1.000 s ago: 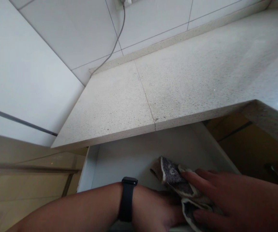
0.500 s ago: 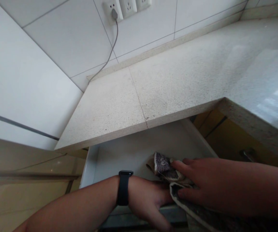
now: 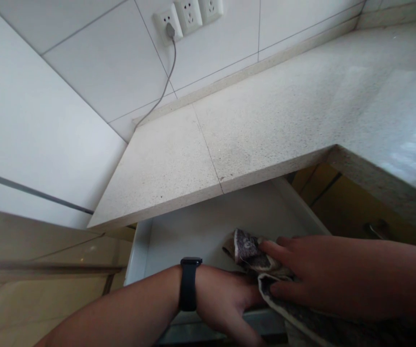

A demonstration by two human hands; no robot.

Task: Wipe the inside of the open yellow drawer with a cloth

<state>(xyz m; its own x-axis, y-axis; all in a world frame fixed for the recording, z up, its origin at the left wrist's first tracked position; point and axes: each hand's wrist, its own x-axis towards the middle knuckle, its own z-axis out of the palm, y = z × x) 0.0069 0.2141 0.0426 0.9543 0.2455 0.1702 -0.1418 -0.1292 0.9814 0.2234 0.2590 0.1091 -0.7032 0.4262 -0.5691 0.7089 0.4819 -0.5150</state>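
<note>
Head view: a pale, speckled table spans the middle and right of the frame, a dark seam crossing it. Below its front edge, a drawer stands pulled out at lower centre. A patterned cloth with light edging is bunched over the drawer's right part and runs down to the lower right. The right hand is clamped on it, thumb in a fold. The left hand reaches in from lower left, fingers hidden at the cloth, so I cannot tell their grip. Wall sockets sit at upper centre. A black watch circles the left wrist. One grey plug fills the leftmost socket.
</note>
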